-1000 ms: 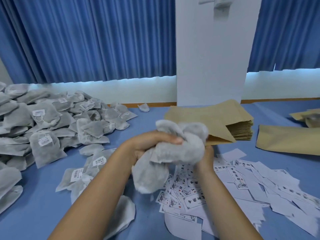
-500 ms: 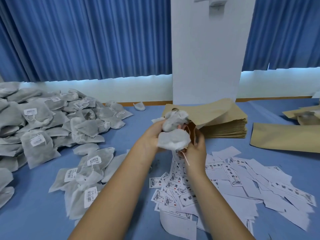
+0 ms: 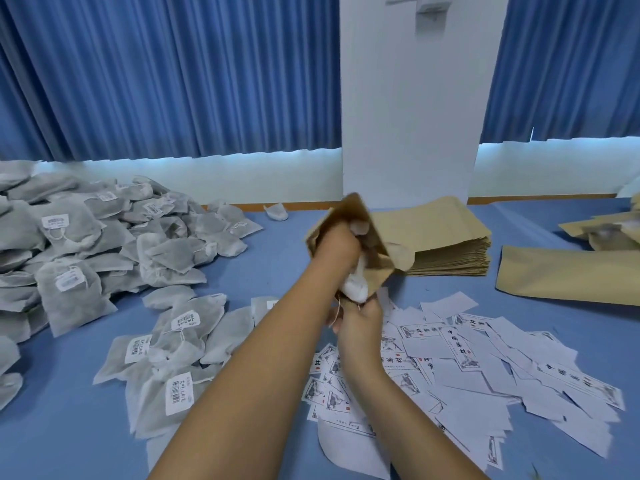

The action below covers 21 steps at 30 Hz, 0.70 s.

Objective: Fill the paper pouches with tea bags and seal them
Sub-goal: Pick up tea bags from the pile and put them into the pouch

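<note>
- The left hand [image 3: 334,244] is curled round a bunch of tea bags [image 3: 355,289] and sits partly inside the open paper pouch [image 3: 369,233], which is held tilted above the tabletop [image 3: 277,261].
- The right hand [image 3: 359,323] is just below and grips the pouch's lower edge, with the white bags touching its fingers.
- A stack of flat pouches [image 3: 446,244] lies just behind.
- Loose bags [image 3: 86,244] are heaped to the left.
- Paper labels [image 3: 485,358] are scattered to the right.

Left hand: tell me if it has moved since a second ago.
Yes. The left hand, gripping tea bags, has moved up and right, towards the stack of pouches, into the paper pouch held by the right hand.
</note>
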Each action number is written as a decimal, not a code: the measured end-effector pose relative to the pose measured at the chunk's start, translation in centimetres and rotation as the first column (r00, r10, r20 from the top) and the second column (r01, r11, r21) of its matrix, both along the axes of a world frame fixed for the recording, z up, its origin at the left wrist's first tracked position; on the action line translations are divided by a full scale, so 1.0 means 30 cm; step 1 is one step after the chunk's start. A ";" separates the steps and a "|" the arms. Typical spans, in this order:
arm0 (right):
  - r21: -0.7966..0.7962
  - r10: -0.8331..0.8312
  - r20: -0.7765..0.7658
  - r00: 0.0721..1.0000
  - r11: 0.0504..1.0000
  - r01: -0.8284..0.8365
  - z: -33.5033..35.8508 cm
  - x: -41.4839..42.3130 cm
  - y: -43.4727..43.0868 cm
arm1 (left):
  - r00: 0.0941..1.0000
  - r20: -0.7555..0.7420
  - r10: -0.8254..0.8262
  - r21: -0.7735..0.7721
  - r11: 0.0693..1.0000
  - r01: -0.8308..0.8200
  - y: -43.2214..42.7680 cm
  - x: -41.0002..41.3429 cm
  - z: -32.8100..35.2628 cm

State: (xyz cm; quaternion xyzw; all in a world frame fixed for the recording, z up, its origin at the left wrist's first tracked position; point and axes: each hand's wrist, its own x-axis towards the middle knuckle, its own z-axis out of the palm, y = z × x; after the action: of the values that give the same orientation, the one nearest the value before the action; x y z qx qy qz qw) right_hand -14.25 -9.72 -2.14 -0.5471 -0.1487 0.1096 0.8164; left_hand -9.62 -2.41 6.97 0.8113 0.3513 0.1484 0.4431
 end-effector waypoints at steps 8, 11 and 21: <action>-0.010 0.023 0.010 1.000 1.000 -0.022 0.037 0.042 -0.043 | 0.891 -0.435 -0.128 0.506 0.784 0.360 -0.037 -0.066 0.004; 0.086 -0.003 -0.043 0.999 0.996 0.007 0.049 0.082 -0.063 | 0.832 -0.555 0.001 0.562 0.738 0.374 -0.098 -0.073 -0.066; -0.063 0.179 0.058 0.982 0.983 -0.175 0.000 0.049 -0.012 | 0.854 -0.488 0.178 0.640 0.739 0.212 0.055 -0.097 -0.095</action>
State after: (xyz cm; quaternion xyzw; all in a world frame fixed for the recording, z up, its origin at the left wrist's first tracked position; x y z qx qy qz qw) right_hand -12.80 -10.09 -2.14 -0.5581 -0.2194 0.1686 0.7823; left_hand -12.53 -0.76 4.12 0.9275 0.3718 0.0365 0.0089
